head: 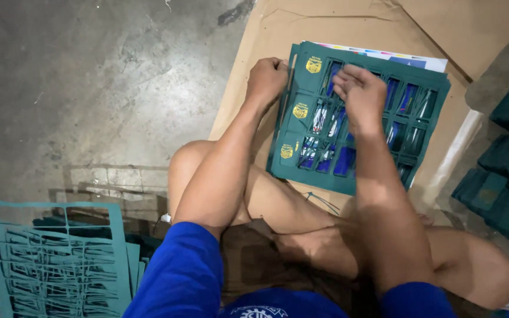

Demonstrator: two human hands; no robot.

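Observation:
A stack of dark green die-cut printed sheets (428, 94) lies on brown cardboard in front of my crossed legs. Its top sheet has cut-out windows and small gold shield shapes along the left side. My left hand (266, 79) is closed on the stack's upper left edge. My right hand (360, 94) rests on the middle of the top sheet, fingers bent and pressing into the cut-outs.
Brown cardboard (278, 29) covers the concrete floor (89, 76) under the stack. A pile of teal leftover sheet frames (54, 259) lies at lower left. Stacks of dark green pieces (502, 171) sit at the right edge. A white printed sheet (384, 56) shows beneath the stack.

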